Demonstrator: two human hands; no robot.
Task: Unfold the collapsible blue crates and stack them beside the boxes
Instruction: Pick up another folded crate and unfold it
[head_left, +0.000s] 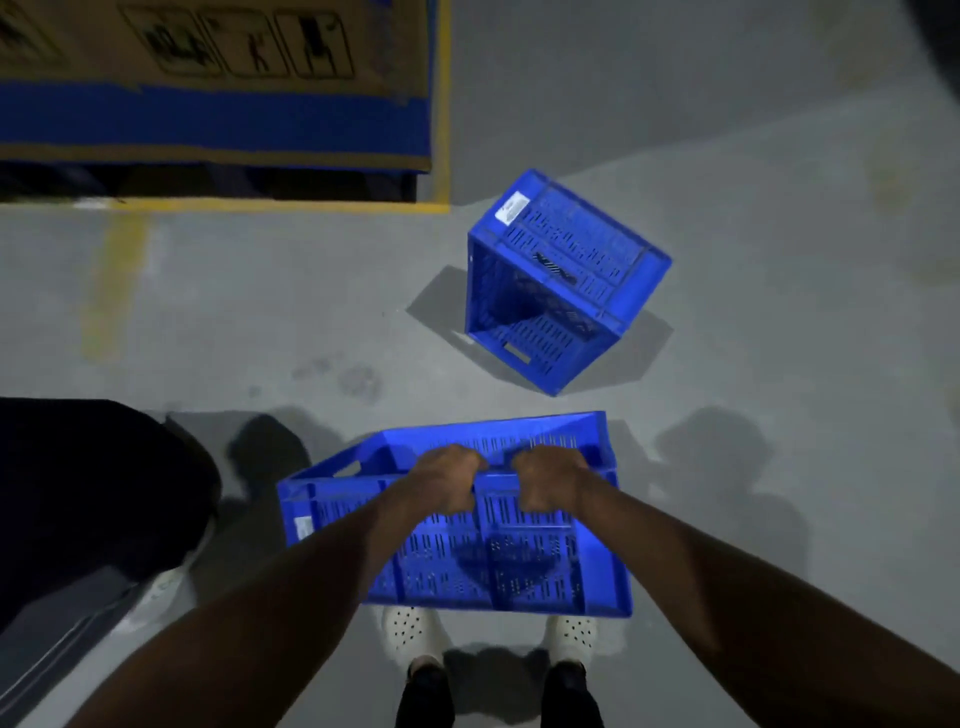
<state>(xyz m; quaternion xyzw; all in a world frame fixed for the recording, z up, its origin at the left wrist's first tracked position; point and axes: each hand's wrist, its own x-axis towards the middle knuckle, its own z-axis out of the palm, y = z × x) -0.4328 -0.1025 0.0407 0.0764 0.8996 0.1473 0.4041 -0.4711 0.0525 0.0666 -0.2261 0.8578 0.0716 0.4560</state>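
1. Stretching across the whole view, the grey concrete floor (260, 312) carries a yellow painted line (291, 207) that runs along its far part and turns away at a corner.
2. A large cardboard box (218, 78) with a blue band and printed handling symbols sits at the top left, behind that yellow line.
3. A dark shape (88, 499) fills the left edge; what it is cannot be told.
4. The near blue crate (467, 561) is held low in front of the person, above their feet, with one slotted wall facing the camera and its opening turned away. A small white label shows on its left end.
5. The far blue crate (556, 286) lies unfolded and tipped on its side on the floor, well apart from the near one and to the right of the box. Its open mouth faces down-left, and a white label sits near its top corner.
6. The left hand (447, 480) and right hand (550, 480) are both clenched over the top rim of the near crate, just beside each other at its middle.
7. Two white perforated clogs (410, 631) show beneath the crate's lower edge.
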